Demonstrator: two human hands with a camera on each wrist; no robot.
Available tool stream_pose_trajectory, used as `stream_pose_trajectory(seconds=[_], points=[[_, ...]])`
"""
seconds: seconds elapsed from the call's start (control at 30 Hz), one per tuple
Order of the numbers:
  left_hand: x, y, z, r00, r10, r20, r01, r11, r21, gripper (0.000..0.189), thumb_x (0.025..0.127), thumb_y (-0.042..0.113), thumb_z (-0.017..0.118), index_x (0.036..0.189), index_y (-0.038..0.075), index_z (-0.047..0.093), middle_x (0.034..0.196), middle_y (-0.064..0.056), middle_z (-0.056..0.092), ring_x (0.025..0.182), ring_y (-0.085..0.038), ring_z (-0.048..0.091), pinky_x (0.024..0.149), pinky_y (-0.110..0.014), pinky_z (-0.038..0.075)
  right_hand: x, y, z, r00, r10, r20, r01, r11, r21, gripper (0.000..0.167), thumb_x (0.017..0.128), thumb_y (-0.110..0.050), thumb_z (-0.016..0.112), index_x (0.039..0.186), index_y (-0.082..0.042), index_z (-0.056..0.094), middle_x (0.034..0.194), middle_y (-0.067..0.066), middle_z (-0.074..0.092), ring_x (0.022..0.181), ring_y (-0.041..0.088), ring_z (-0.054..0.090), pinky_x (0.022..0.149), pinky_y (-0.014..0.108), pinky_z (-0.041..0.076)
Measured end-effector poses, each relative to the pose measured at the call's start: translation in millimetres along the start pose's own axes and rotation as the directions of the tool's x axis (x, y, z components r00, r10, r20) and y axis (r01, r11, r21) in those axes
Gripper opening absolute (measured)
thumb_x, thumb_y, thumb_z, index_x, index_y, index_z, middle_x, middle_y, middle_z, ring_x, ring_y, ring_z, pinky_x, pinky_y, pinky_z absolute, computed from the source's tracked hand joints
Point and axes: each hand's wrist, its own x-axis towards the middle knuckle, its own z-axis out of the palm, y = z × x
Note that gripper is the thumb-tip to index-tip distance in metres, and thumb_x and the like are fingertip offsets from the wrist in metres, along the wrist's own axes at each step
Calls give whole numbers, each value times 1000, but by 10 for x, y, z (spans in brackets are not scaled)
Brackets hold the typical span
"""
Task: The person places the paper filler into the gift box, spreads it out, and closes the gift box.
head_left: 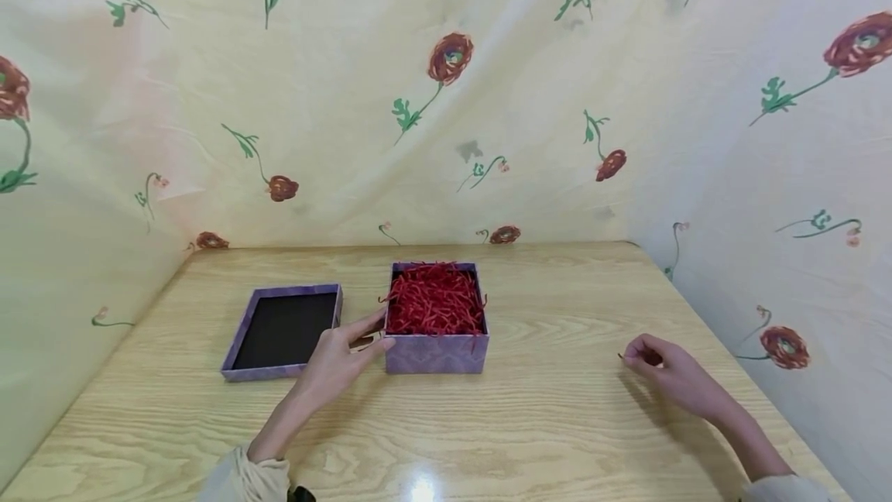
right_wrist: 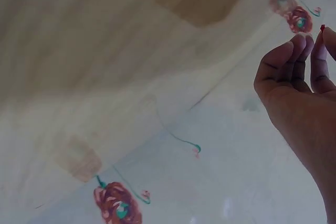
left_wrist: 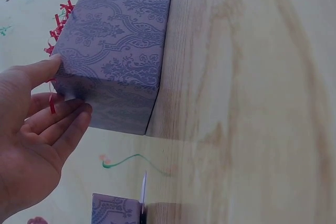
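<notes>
Touching a purple, damask-patterned box (head_left: 435, 355), left hand (head_left: 340, 353), tangled red shreds (head_left: 433, 300) inside

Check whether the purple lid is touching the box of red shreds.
Apart: the head view shows a strip of wooden table between the lid and the box, beyond the left hand.

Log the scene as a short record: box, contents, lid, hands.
Box: purple, patterned, upright on the wooden table
Contents: red shreds up to the rim, some poking over it
Lid: off, left of the box, dark inside facing up
Left hand: touches the box at its near left corner
Right hand: pinches a small red strip, away from the box
</notes>
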Motion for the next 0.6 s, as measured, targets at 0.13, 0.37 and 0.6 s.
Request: stream_pose_trajectory(seconds=[0.13,0.37,0.6], points=[[3,7,0,1000,-2,-8,2,1000,0,57,99,28,73,149,8,57,130,-16,68,111,-30,70,87,-39,59,110,-112,33,1000,-30,5,30,999,30,5,103,0,60,100,-1,64,89,5,60,77,9,53,62,25,44],[11,10,11,1000,3,-7,-3,1000,1,57,99,28,74,149,7,57,131,-17,68,112,-31,70,89,-41,58,323,-330,170,999,-52,8,50,992,114,6,104,-4,61,103,1,64,92,10,63,78,19,58,63,26,46],[-7,-2,11,1000,12,-8,-11,1000,4,57,99,28,73,149,6,57,130,-17,68,111,-31,70,87,-40,59,600,-682,373,995,-99,12,95,977,192,7,105,-7,61,103,-1,64,93,11,62,79,20,57,65,28,48]])
